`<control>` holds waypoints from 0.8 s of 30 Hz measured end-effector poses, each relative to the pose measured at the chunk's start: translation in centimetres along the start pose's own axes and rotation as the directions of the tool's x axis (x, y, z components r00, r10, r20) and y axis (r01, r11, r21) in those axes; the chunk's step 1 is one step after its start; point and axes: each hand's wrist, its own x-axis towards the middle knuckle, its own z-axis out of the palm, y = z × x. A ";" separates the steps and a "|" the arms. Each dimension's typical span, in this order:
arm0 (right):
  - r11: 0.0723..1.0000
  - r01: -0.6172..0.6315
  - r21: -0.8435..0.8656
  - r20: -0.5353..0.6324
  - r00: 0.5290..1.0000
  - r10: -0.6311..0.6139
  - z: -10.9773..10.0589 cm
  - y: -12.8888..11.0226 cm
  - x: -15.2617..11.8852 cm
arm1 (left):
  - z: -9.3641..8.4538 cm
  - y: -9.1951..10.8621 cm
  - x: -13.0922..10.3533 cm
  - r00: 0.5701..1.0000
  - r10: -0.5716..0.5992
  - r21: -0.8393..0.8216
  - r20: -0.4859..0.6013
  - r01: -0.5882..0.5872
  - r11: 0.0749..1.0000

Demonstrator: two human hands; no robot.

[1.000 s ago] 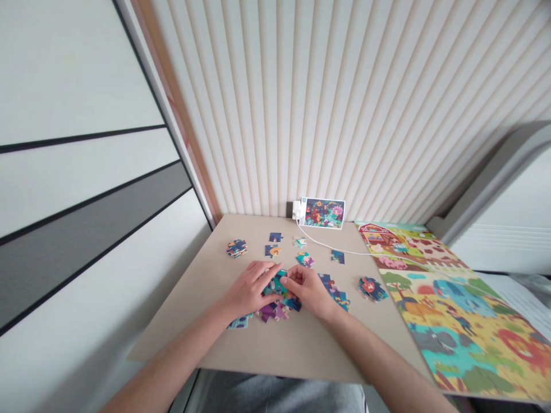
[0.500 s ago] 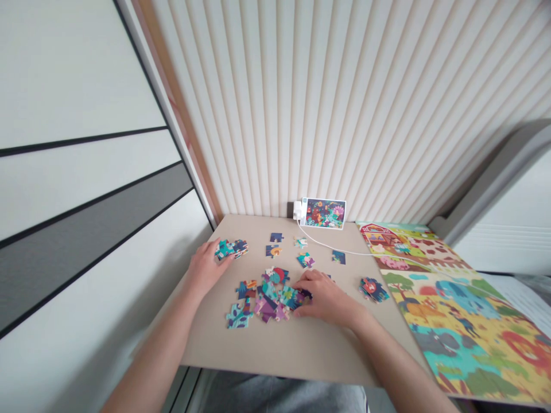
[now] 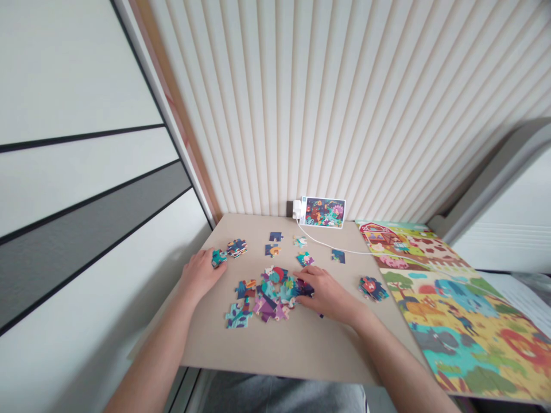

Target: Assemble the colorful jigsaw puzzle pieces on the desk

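Note:
Between its fingers my left hand point(image 3: 200, 274) holds a teal puzzle piece point(image 3: 219, 257), close beside a small stack of puzzle pieces point(image 3: 237, 248). At the right side of a mixed pile of puzzle pieces point(image 3: 272, 299), my right hand point(image 3: 325, 291) has its fingers curled on a dark purple puzzle piece point(image 3: 305, 288). Part of that piece is hidden by the fingers. Two joined-looking pieces and a teal spotted puzzle piece point(image 3: 238, 315) lie at the pile's left. Single pieces, such as a navy puzzle piece point(image 3: 276, 236), lie behind the pile.
A picture card point(image 3: 323, 212) leans at the wall beside a white charger point(image 3: 297, 209), whose cable point(image 3: 333, 248) runs right across the table. Another stack of pieces point(image 3: 373, 288) sits right of my right hand. Assembled animal puzzles point(image 3: 469, 327) cover the right side.
My left hand has drawn a teal piece leftward and toward me, off the stack at the back left. My right hand has shifted slightly at the pile, showing more of the dark purple piece.

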 end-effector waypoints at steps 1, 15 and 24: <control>1.000 -0.002 -0.001 -0.020 1.000 0.002 0.1 0.2 0.0 | 0.0 -0.1 0.0 1.000 0.004 -0.001 0.003 -0.004 1.000; 0.962 -0.007 0.274 -0.148 0.988 0.050 1.0 1.6 0.6 | -0.6 0.9 -0.8 1.000 0.014 -0.026 0.001 -0.014 1.000; 0.922 -0.374 0.097 -0.246 0.889 0.386 -1.1 4.9 0.8 | -0.7 4.6 -1.6 0.858 0.429 -0.289 -0.282 -0.502 0.815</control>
